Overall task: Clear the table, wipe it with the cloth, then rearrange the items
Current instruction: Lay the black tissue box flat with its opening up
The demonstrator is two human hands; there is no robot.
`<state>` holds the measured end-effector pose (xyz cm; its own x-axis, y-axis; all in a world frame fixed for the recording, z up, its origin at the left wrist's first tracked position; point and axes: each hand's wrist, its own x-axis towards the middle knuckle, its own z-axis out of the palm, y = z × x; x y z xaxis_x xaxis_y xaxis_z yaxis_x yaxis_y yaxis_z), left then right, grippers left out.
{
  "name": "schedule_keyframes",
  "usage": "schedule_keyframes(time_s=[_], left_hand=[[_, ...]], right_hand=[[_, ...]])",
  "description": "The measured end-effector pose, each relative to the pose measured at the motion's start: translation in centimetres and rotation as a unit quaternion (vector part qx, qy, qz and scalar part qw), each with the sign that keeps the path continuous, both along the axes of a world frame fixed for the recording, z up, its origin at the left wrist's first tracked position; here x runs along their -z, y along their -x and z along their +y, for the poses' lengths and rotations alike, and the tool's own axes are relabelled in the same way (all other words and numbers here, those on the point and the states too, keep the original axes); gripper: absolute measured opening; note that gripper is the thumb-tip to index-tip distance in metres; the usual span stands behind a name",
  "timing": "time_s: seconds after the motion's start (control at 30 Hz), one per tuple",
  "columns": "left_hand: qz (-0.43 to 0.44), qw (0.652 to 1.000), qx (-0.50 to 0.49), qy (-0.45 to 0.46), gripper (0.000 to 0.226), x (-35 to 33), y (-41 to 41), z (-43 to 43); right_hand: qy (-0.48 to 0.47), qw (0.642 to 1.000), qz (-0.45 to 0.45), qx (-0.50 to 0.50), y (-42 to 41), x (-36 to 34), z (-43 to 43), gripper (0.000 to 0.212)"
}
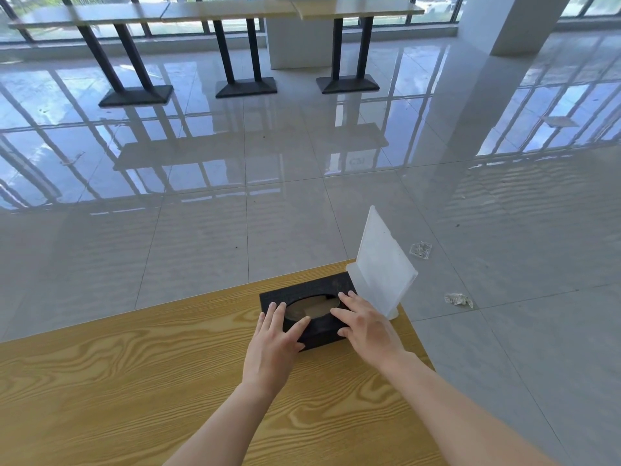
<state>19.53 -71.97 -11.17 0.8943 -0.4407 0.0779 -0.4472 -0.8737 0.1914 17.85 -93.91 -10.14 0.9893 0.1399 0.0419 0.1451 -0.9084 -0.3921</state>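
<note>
A black tissue box (307,290) with an oval opening lies near the far right corner of the wooden table (117,375). My left hand (274,344) rests flat on the box's near left part, fingers spread over its top and front edge. My right hand (364,326) lies on its right end, fingers spread on top. Just behind the right hand a clear acrylic sign holder (383,264) stands upright at the table corner, touching the box's far right end. No cloth is in view.
The table's far edge runs diagonally just beyond the box, its right edge close to the sign holder. Crumpled plastic wrappers (458,299) lie on the glossy tiled floor to the right. Long tables on black pedestal legs (245,85) stand by the far windows.
</note>
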Motion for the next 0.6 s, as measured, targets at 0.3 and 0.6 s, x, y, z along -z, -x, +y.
schedule_keyframes(time_s=[0.3,0.6], left_hand=[[-0.003,1.000,0.002,0.001,0.061,0.01,-0.03,0.00],[0.007,1.000,-0.008,-0.004,0.060,-0.21,-0.17,-0.24]], right_hand=[[0.001,1.000,-0.001,-0.005,-0.05,0.05,-0.07,0.046],[0.005,1.000,0.003,-0.004,-0.44,-0.03,-0.18,0.047]])
